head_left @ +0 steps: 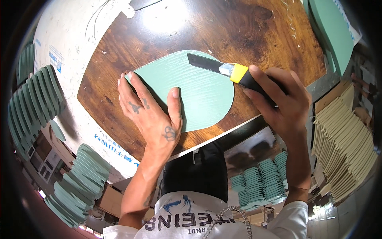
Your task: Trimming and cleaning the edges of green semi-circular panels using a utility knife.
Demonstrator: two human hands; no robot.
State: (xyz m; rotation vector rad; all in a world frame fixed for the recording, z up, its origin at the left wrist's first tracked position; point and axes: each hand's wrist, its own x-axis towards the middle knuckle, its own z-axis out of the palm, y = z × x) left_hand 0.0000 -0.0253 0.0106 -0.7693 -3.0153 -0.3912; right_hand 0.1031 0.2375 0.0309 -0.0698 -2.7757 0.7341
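Observation:
A rounded, pale green ribbed sheet (205,95) lies flat on a brown wood-grain board (115,59). My left hand (153,113) rests flat on the sheet's left part, thumb apart from the fingers. In my right hand (280,93) is a utility knife (240,73) with a yellow collar, a black handle and a long dark blade. The blade points left over the sheet's upper right edge. Whether it touches the sheet, I cannot tell.
Stacks of green pieces stand at the left (36,99), lower left (79,185) and below the table (260,181). A tall stack of beige sheets (346,143) is at the right. A larger green sheet (332,34) stands at the upper right. Thin scraps (292,24) lie on the board.

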